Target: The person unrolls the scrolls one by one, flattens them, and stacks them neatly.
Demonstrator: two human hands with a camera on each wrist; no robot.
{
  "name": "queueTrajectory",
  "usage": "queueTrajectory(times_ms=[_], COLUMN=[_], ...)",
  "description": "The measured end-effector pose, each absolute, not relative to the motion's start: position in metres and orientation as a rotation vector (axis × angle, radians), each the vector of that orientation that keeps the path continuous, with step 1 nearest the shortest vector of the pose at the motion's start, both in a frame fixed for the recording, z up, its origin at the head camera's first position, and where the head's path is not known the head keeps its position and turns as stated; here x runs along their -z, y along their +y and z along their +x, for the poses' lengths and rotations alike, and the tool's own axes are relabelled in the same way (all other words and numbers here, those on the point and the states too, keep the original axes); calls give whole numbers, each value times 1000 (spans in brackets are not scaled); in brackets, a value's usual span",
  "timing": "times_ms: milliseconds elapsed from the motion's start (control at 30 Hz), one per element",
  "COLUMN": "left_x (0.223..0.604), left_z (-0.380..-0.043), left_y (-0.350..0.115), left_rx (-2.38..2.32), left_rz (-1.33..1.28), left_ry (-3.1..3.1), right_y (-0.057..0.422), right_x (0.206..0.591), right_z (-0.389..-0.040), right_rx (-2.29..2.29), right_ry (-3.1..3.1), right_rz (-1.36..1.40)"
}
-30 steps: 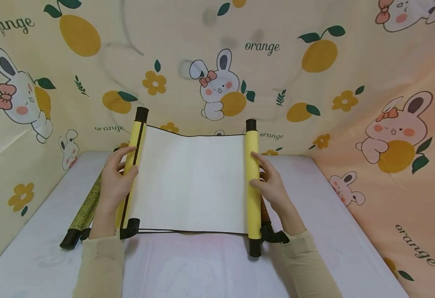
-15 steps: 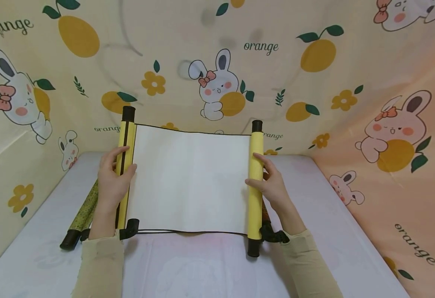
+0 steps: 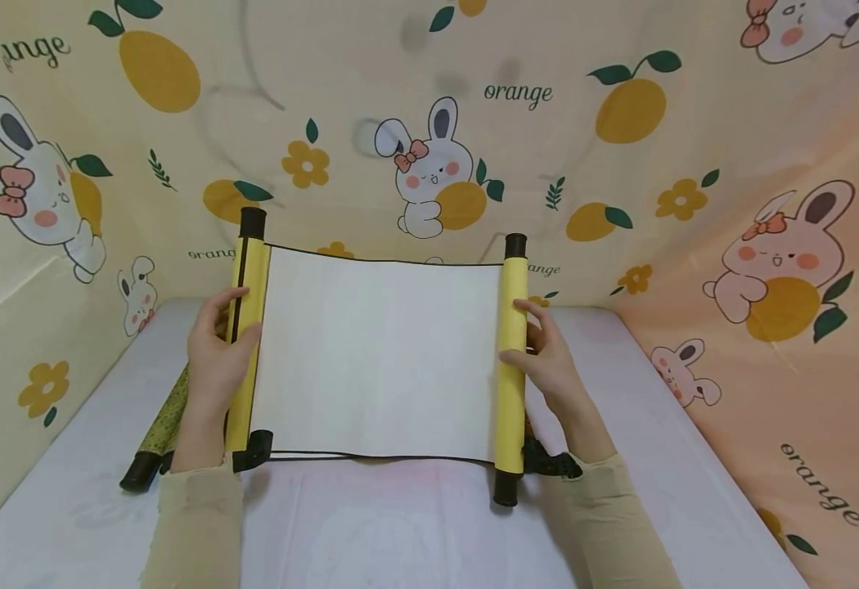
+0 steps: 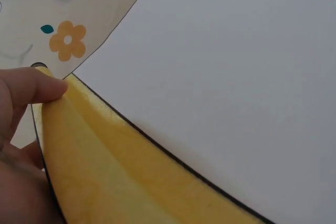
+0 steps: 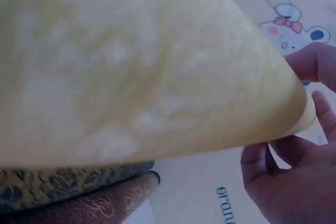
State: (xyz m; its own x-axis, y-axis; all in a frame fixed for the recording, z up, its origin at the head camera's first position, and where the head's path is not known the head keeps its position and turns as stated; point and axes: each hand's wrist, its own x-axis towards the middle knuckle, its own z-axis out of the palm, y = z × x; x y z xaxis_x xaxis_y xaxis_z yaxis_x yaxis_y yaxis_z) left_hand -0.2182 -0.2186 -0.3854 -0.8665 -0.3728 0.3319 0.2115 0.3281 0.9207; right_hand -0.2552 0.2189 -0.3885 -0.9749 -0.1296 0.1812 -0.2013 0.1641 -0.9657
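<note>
A hanging scroll stands partly unrolled in the head view, its white paper [image 3: 378, 360] blank and black-edged. My left hand [image 3: 219, 356] grips the yellow left roll [image 3: 254, 282], thumb in front. On the other side, my right hand [image 3: 555, 368] holds the yellow right roll [image 3: 512, 401] between thumb and fingers. Black knobs cap the rolls. In the left wrist view, a finger [image 4: 39, 87] lies over the roll's yellow backing [image 4: 100, 145]. The right wrist view has the fingers [image 5: 315, 66] curled about the roll's far end, with its pale yellow back [image 5: 157, 77] filling much of the picture.
A green patterned scroll [image 3: 160, 421] lies at the left on the white table [image 3: 371, 532]. Behind the held scroll are a dark yellow patterned one [image 5: 68, 182] and a brown one [image 5: 115, 200]. A printed rabbit-and-orange cloth [image 3: 532, 164] walls in the table's back and sides.
Both hands have moved apart, the left one leftward and the right one rightward. More white paper shows between the rolls, and the left roll stands more upright.
</note>
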Motion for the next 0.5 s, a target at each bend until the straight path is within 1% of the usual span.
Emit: queueTrajectory(times_ms=[133, 367, 500], left_x=[385, 386, 388], left_z=[-218, -217, -220], left_y=[-219, -218, -220], left_rx=[1571, 1536, 1501], left_rz=[124, 160, 120], left_ry=[-2104, -2137, -2123], right_y=[227, 236, 238], right_x=[388, 386, 384], right_z=[-257, -257, -256], right_rx=[-1950, -1935, -1951], right_ry=[-2363, -2401, -2403], right_rz=[369, 329, 321])
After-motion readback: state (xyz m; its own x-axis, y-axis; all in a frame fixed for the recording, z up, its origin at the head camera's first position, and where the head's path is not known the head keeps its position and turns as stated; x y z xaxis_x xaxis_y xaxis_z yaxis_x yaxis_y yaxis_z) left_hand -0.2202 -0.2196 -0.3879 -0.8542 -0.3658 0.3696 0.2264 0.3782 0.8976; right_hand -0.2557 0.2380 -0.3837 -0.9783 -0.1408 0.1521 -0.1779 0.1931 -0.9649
